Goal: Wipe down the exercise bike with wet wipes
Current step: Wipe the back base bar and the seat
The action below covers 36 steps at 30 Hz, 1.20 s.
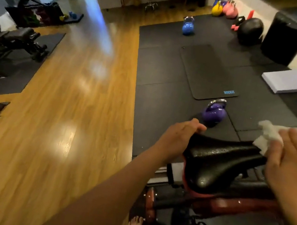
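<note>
Gloss is being shown by the black saddle (pixel 219 163) of the exercise bike at the lower right of the frame, its surface speckled with light. Beneath it, a dark red frame tube (pixel 236 205) is being seen. The saddle's left end is being gripped by the left hand (pixel 176 138), with the fingers curled over its edge. At the saddle's right end, a crumpled white wet wipe (pixel 269 136) is being pressed against the surface by the right hand (pixel 292 165), whose fingers are being kept nearly straight over it; part of the wipe is being left sticking out past the fingertips toward the upper left. The right hand is being blurred, and its wrist is being cut off by the right edge. The lower bike parts are being lost in shadow. Just above the left hand, a purple kettlebell (pixel 214 113) is being seen on the black floor mat (pixel 166 95).
</note>
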Tool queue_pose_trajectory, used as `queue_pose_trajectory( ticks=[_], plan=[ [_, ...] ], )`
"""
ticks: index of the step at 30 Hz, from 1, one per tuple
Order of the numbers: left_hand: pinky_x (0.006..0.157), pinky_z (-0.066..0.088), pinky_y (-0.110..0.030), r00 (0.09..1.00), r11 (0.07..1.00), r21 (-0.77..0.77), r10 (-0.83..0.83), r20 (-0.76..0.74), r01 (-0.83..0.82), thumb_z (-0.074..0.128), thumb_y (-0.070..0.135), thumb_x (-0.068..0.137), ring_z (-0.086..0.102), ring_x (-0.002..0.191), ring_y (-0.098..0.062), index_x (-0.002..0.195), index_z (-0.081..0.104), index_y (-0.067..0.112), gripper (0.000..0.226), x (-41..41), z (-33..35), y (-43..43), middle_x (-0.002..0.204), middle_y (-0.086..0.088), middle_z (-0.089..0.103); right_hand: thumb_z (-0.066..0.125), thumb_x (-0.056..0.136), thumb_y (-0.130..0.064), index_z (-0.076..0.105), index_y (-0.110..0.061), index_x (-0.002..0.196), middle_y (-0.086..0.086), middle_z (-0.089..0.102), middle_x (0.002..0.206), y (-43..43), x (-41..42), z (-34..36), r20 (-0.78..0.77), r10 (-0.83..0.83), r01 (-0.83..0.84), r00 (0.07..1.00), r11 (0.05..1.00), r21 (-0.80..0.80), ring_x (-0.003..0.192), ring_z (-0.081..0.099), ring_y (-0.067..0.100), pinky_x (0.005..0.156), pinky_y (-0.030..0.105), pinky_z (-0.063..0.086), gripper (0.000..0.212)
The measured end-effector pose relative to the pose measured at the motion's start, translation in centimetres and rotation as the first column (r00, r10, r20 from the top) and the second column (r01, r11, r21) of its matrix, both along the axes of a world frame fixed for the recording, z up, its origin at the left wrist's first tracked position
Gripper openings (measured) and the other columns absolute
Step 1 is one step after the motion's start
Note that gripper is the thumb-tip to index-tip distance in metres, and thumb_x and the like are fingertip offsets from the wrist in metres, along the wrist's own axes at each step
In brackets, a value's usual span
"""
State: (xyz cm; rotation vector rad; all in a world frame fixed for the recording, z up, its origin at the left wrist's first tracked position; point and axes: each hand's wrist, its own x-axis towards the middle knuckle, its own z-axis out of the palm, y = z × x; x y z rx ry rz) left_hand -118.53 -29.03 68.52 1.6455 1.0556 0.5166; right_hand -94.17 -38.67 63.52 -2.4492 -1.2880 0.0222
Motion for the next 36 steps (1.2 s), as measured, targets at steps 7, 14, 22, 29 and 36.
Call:
queue_pose_trajectory(
  ticks=[7,14,22,29,36],
  plan=[
    [0.104,0.047,-0.043,0.995,1.000,0.017,-0.027,0.096,0.026,0.033,0.049,0.092,0.068,0.100,-0.010,0.092,0.070,0.031,0.041,2.5,-0.3,1.5,0.105,0.002,0.073,0.045,0.096,-0.026,0.052,-0.015,0.136,0.000,0.046,0.147,-5.1,-18.4,-2.4,-0.053,0.357,-0.302,0.933,0.854,0.424,0.146,0.027,0.019,0.121,0.051,0.011,0.042],
    [0.094,0.048,-0.020,0.955,0.952,0.112,-0.293,0.053,0.286,0.034,0.032,0.104,0.066,0.100,-0.002,0.105,0.071,0.015,0.041,6.3,0.2,0.6,0.107,0.002,0.072,0.039,0.101,-0.022,0.044,-0.002,0.142,0.012,0.029,0.156,-1.6,-7.9,-2.1,-0.187,0.100,0.014,0.977,0.849,0.528,0.148,0.014,0.029,0.121,0.024,0.006,0.046],
    [0.105,0.048,-0.045,0.962,0.942,-0.257,-0.161,0.221,0.216,0.022,0.045,0.107,0.068,0.109,-0.025,0.110,0.064,0.013,0.053,8.3,0.8,3.3,0.117,-0.013,0.070,0.043,0.102,-0.012,0.042,-0.008,0.145,0.006,0.023,0.160,-3.0,-20.1,-2.1,-0.438,-0.074,0.343,0.896,0.740,0.578,0.150,0.008,0.016,0.122,0.025,0.012,0.043],
    [0.095,0.053,-0.039,0.955,0.935,-0.266,-0.171,0.241,0.234,0.023,0.047,0.106,0.069,0.106,-0.025,0.114,0.064,0.011,0.055,5.9,0.5,5.2,0.110,-0.010,0.073,0.038,0.105,-0.019,0.044,-0.005,0.141,0.006,0.034,0.154,-4.7,-20.8,-3.2,-0.326,0.081,0.156,0.942,0.756,0.636,0.148,0.023,0.024,0.121,0.035,0.019,0.039],
    [0.090,0.048,-0.026,0.855,0.795,0.317,-0.501,-0.134,0.516,0.046,0.037,0.099,0.060,0.094,0.006,0.106,0.066,0.030,0.021,6.2,1.8,2.6,0.104,0.011,0.067,0.033,0.106,-0.027,0.046,-0.023,0.144,-0.001,0.059,0.132,-2.6,-16.3,-1.8,-0.712,-0.134,0.566,0.690,0.712,0.415,0.124,0.051,0.011,0.088,0.011,0.034,0.040]
  ],
)
